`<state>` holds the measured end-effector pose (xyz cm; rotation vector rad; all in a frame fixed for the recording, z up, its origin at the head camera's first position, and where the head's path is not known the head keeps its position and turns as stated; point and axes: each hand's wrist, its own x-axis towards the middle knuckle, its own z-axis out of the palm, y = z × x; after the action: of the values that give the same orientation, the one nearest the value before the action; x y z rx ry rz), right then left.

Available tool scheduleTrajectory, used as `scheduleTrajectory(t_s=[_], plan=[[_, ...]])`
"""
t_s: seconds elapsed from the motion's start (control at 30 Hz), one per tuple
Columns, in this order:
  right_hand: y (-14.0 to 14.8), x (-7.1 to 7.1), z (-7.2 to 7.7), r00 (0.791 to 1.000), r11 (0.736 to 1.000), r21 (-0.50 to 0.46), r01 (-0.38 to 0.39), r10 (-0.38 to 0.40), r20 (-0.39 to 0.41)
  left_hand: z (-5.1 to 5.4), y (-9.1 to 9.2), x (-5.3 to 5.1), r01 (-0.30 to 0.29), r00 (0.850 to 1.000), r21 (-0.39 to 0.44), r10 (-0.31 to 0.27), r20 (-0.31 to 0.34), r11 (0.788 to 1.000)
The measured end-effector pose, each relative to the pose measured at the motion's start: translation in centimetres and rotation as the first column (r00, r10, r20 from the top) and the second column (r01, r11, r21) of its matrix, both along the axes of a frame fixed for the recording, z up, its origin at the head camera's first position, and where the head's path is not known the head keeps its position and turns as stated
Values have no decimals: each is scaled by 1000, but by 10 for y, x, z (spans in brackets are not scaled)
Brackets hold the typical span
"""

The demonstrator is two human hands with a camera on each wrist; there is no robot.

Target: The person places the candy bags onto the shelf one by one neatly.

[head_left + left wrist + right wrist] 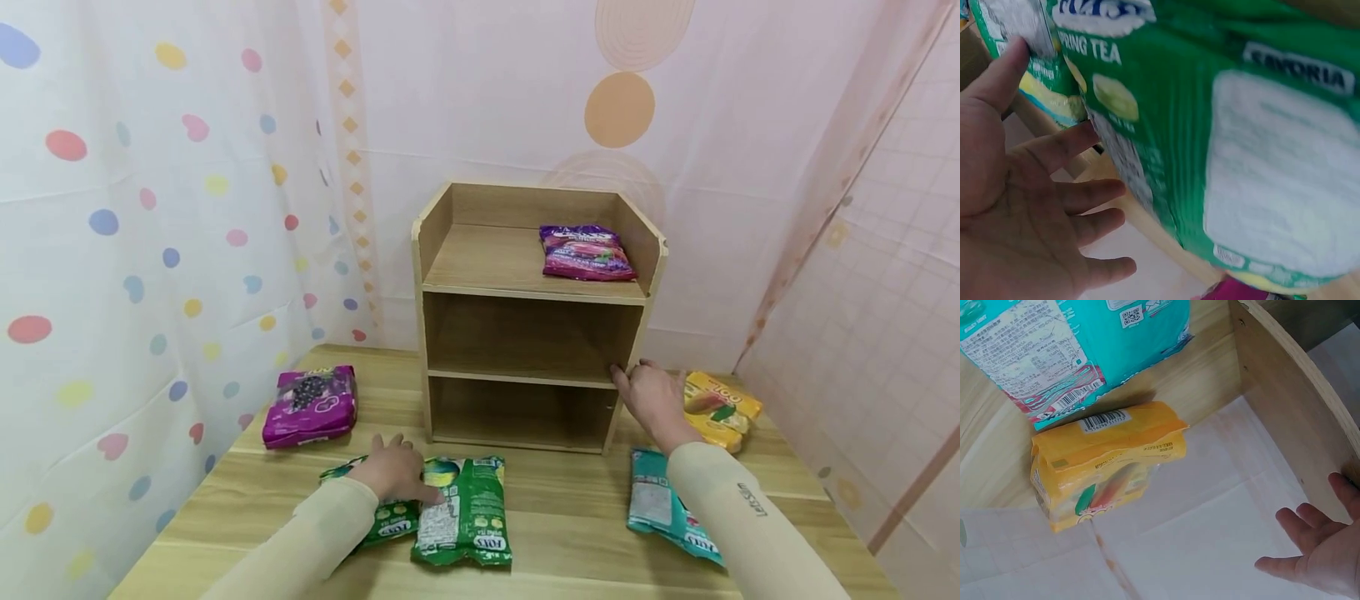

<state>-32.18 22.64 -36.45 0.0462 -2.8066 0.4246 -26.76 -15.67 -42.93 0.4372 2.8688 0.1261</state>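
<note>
My left hand (392, 471) is over two green candy bags, fingers spread and not curled round anything. One green bag (401, 521) lies partly under it. The thumb reaches to the other green bag (483, 508); in the left wrist view the thumb (1007, 72) lies against a green bag's printed face. My right hand (652, 400) is at the right side panel of the wooden shelf (525, 379), its fingertips at the panel's front edge. The right wrist view shows that hand (1329, 556) with fingers apart beside the panel (1291, 394). Close by it lies a yellow candy bag (720, 408).
A purple candy bag (588, 252) lies on the shelf's top tier, to the right. Another purple bag (311, 406) sits on the table's left side. Below my right forearm lies a teal bag (651, 492). Patterned curtains (187, 208) enclose the table.
</note>
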Motion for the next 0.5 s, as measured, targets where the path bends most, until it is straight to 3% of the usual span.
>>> scheduleTrajectory(t_s=[0.3,0.5], plan=[[0,-1,3,999,1000,-24,-10,11,42,-14,19,-3,29,996,37,-26,-90,999],[0,-1,3,997,999,-35,-5,7,71,-17,30,-4,-17,995,126,29,-98,992]])
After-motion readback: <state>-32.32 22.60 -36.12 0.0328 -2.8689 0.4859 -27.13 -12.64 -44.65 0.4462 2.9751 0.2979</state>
